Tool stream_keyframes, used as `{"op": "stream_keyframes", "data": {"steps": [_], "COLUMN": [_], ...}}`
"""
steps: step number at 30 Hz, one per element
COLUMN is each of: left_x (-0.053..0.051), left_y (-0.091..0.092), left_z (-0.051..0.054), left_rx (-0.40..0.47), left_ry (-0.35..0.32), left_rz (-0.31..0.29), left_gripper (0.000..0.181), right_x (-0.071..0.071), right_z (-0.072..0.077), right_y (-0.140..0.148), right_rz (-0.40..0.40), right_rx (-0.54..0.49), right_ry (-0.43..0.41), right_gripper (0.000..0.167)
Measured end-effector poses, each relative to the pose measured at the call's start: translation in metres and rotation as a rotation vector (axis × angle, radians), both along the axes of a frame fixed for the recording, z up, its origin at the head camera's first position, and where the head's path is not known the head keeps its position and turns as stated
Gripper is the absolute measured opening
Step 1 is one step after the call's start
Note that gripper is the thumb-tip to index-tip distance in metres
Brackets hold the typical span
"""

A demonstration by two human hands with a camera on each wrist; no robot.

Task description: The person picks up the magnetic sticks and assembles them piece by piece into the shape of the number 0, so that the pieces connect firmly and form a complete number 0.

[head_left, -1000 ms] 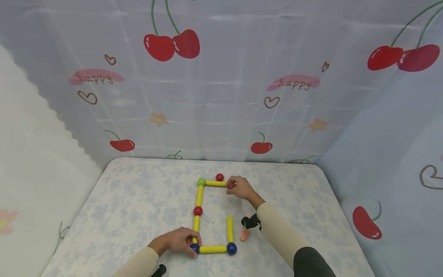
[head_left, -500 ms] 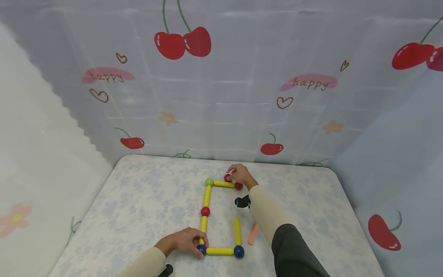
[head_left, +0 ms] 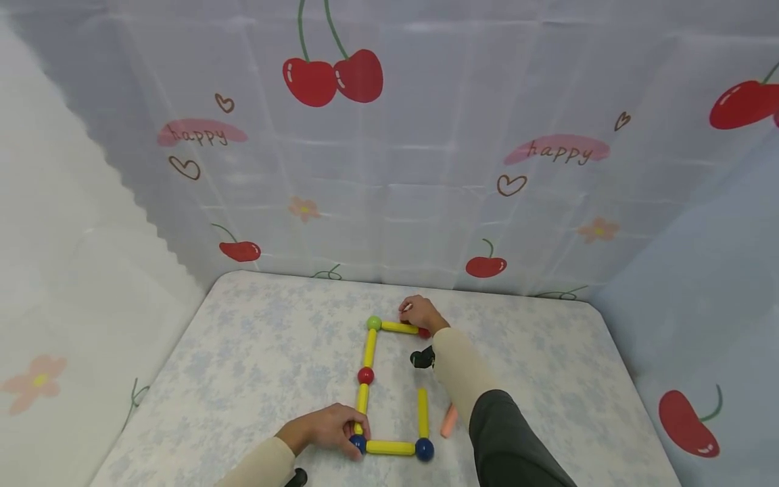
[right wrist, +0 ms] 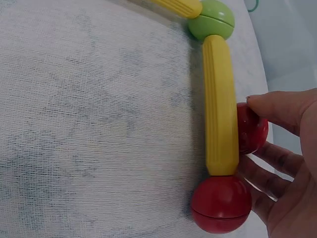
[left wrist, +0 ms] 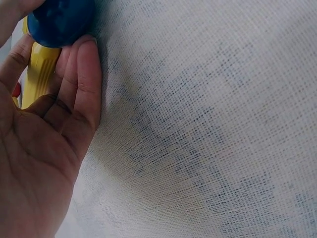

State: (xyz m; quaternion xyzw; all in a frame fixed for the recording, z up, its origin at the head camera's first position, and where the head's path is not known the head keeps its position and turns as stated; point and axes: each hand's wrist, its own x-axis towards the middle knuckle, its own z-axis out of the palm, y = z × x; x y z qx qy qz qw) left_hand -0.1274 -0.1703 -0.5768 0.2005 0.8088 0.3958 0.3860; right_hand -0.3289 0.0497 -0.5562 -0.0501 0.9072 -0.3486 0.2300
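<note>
Yellow rods and coloured balls form an open outline on the table. My left hand (head_left: 333, 426) grips the blue ball (left wrist: 62, 22) at its near left corner, thumb on one side and fingers on the other. At the far side, my right hand (head_left: 420, 312) pinches a loose red ball (right wrist: 251, 130) beside a yellow rod (right wrist: 220, 109). That rod joins a green ball (right wrist: 213, 21) to another red ball (right wrist: 221, 204) at its end. In the head view the pinched ball is mostly hidden by the fingers.
A second blue ball (head_left: 424, 449) marks the near right corner, with an upright-running yellow rod (head_left: 422, 412) from it. An orange rod (head_left: 449, 421) lies loose to the right, partly behind my right sleeve. A printed curtain (head_left: 414, 223) stands behind the table (head_left: 274, 352).
My right hand has left the far rod's right end, where a red ball now shows, and moved to the loose red ball behind that rod. The left hand stays on the blue ball.
</note>
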Motion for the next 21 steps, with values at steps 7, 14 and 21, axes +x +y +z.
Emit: {"op": "stream_keyframes", "data": {"steps": [7, 14, 21], "left_x": [-0.001, 0.001, 0.000], "left_y": [0.000, 0.002, -0.002], "left_z": [0.000, -0.003, -0.008], "left_rx": [-0.010, 0.006, -0.009], "left_ry": [0.017, 0.013, 0.025], "left_rz": [-0.017, -0.013, -0.009], "left_gripper": [0.016, 0.017, 0.018], "right_x": [0.002, 0.011, 0.026], "right_z": [0.001, 0.016, 0.023], "right_y": [0.001, 0.009, 0.014], "right_rz": [0.044, 0.079, 0.101], "right_rx": [0.021, -0.006, -0.050], "right_ry": [0.044, 0.081, 0.145], "right_gripper": [0.016, 0.020, 0.020]}}
